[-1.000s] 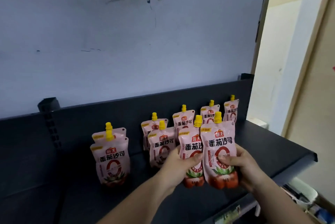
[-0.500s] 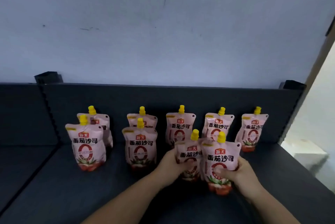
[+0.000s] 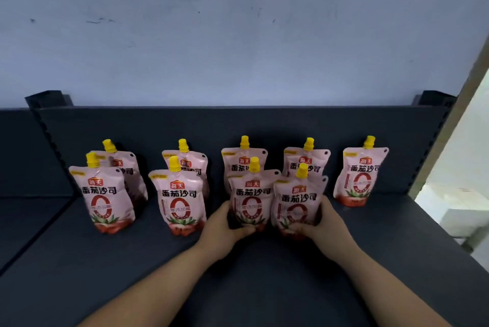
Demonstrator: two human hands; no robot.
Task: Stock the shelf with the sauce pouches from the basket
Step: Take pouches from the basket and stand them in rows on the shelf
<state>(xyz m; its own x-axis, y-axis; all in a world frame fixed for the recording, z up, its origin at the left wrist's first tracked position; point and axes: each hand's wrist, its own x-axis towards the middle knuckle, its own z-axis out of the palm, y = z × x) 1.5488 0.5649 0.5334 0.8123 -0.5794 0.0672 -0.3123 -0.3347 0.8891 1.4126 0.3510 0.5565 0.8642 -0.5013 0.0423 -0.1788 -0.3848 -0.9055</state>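
Pouch [image 3: 251, 194] in left hand [image 3: 225, 231], neighbouring pouch [image 3: 297, 201] in right hand [image 3: 324, 223]

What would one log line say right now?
left hand: grips third front pouch | right hand: grips fourth front pouch | both: upright on shelf

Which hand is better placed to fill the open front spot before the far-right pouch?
Right, probably: the right hand grips the front pouch beside that spot; the left hand, on the neighbouring pouch, would have to cross over.
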